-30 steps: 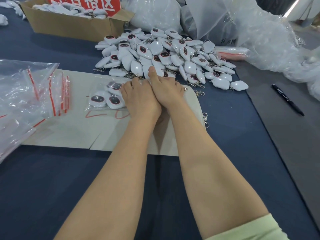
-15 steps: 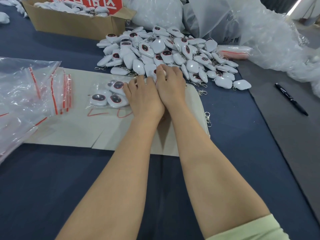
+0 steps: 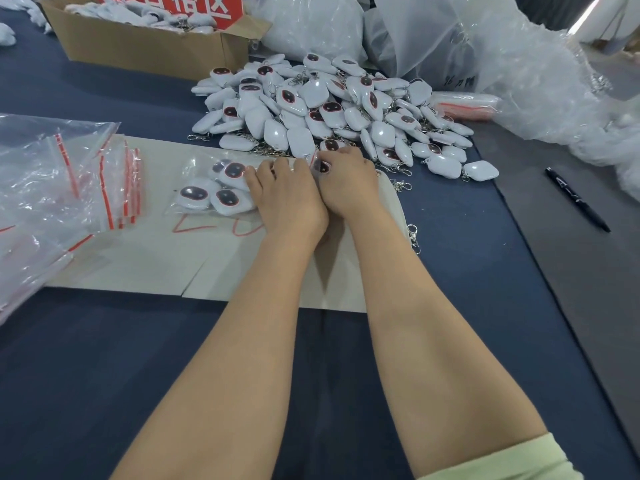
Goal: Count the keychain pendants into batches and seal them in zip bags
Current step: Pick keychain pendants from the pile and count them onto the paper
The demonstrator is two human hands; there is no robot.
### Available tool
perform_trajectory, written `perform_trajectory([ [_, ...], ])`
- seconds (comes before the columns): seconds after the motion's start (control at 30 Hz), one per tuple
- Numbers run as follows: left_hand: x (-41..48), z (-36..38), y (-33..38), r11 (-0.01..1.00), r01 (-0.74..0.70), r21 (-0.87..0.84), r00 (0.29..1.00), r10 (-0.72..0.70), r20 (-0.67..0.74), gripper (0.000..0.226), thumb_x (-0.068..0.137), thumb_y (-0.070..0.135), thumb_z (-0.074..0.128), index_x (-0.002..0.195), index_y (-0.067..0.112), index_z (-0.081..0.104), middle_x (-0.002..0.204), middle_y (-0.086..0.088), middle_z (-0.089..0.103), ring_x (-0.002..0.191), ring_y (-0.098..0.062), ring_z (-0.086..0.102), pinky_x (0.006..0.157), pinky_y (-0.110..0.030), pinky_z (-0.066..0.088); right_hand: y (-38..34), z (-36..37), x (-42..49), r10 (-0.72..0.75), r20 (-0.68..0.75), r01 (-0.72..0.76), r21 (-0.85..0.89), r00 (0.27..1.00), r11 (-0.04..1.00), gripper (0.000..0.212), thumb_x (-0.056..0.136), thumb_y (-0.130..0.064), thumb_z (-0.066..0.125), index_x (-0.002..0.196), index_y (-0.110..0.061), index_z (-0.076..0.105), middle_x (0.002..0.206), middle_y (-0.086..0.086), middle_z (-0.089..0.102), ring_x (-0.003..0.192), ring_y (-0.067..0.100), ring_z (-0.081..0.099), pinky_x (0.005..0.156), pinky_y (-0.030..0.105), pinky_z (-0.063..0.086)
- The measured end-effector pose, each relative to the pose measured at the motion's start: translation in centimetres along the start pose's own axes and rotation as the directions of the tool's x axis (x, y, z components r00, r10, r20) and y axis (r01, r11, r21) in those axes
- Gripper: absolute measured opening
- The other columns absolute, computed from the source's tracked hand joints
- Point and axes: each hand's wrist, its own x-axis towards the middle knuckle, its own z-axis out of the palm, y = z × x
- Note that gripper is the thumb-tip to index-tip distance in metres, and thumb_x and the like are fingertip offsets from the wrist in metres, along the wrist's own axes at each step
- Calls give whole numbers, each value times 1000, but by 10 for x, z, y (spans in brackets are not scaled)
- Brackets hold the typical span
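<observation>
A person's two bare hands work side by side, touching, at the near edge of a heap of white keychain pendants (image 3: pixel 322 109) on a blue-covered table (image 3: pixel 104 375). The right hand (image 3: pixel 349 181) curls its fingers round a single dark-faced pendant (image 3: pixel 322 166) at the foot of the heap. The left hand (image 3: pixel 287 199) rests with bent fingers on a pale sheet (image 3: pixel 138 261), its fingertips against the open side of a clear zip bag (image 3: pixel 207 181) that already holds several pendants; whether it grips the bag cannot be told.

That bag lies flat on the sheet, just left of the left hand and just in front of the heap. A stack of empty red-striped zip bags (image 3: pixel 114 181) lies further left, partly on the sheet. A loose metal clasp (image 3: pixel 414 233) lies at the sheet's right edge. Behind the heap stand an open cardboard box (image 3: pixel 138 46) with more white pieces inside and large crumpled plastic sacks (image 3: pixel 450 46). A black marker (image 3: pixel 576 204) lies well apart to the right, on a grey surface.
</observation>
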Motion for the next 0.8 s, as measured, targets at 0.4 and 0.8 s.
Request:
perform_trajectory([
  [0.4, -1, 2, 13, 976, -120, -183, 993, 118, -22, 36, 96, 16, 40, 129, 2, 45, 145, -17, 33, 136, -29, 25, 107, -31, 15, 23, -11, -22, 58, -162, -60, -9, 985, 998, 39, 93, -40, 55, 125, -18, 54, 132, 6, 52, 126, 27, 43, 107, 38, 31],
  [0.8, 1, -8, 12, 977, 12, -212, 991, -40, -130, 37, 94, 32, 42, 123, 15, 56, 149, -6, 35, 143, -25, 16, 115, -53, 2, 31, -11, -24, 196, -229, -183, 77, 953, 980, 53, 88, -47, 60, 128, -13, 51, 134, 12, 45, 125, 31, 39, 103, 37, 31],
])
